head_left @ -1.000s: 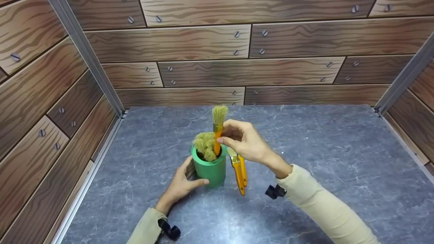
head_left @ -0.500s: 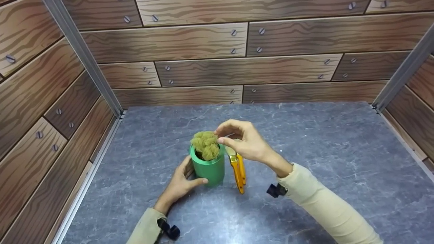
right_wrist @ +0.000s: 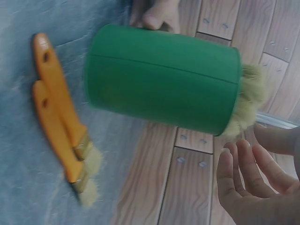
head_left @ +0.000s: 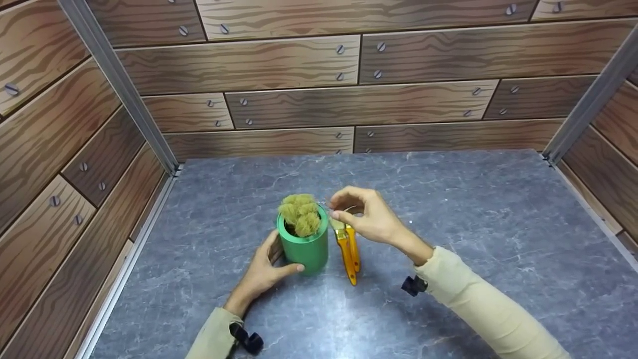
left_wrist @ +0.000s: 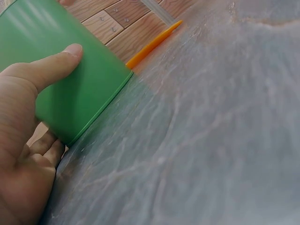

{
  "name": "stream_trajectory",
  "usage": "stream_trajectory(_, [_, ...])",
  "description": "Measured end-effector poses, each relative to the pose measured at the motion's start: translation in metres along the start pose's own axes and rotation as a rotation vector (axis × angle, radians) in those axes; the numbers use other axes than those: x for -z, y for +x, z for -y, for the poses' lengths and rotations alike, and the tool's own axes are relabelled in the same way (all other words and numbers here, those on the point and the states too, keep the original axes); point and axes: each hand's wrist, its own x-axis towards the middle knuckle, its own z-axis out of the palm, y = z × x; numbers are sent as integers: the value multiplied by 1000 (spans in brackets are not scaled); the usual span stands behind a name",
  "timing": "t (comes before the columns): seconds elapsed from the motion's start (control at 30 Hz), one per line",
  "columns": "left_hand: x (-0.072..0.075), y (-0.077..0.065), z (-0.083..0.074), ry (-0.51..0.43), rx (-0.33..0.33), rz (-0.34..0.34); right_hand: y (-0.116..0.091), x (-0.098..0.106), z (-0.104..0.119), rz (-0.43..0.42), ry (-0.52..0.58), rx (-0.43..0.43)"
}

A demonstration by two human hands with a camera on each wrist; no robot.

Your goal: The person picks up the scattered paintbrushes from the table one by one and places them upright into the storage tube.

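A green cylindrical cup (head_left: pixel 308 257) stands upright on the table, with a cluster of paintbrush bristles (head_left: pixel 300 212) rising above its rim. My left hand (head_left: pixel 263 275) grips the cup low on its left side, thumb across the front; in the left wrist view the thumb lies on the green wall. Beside the rim, on the right, my right hand (head_left: pixel 370 215) hovers with loosely bent fingers and holds nothing. Two paintbrushes with orange handles, one (right_wrist: pixel 54 136) overlapping the other (right_wrist: pixel 58 84), lie on the table right of the cup.
The grey marbled table (head_left: pixel 448 299) is bounded by wood-patterned walls (head_left: pixel 279 62) at the back and sides. Metal corner posts (head_left: pixel 117 85) stand where the walls meet.
The paintbrush that my right hand pinched over the cup has gone down among the others and been let go. My right hand has drawn back right; the left keeps its grip.
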Motion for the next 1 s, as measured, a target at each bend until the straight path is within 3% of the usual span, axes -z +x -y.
stream_trajectory(0.5, [1,1,1,-9,6,-3,-10,-10,-48,-20,-73,-95])
stream_trajectory(1.0, [1,-1,0,7,-3,3,-20,-15,-82,44,-172,-198])
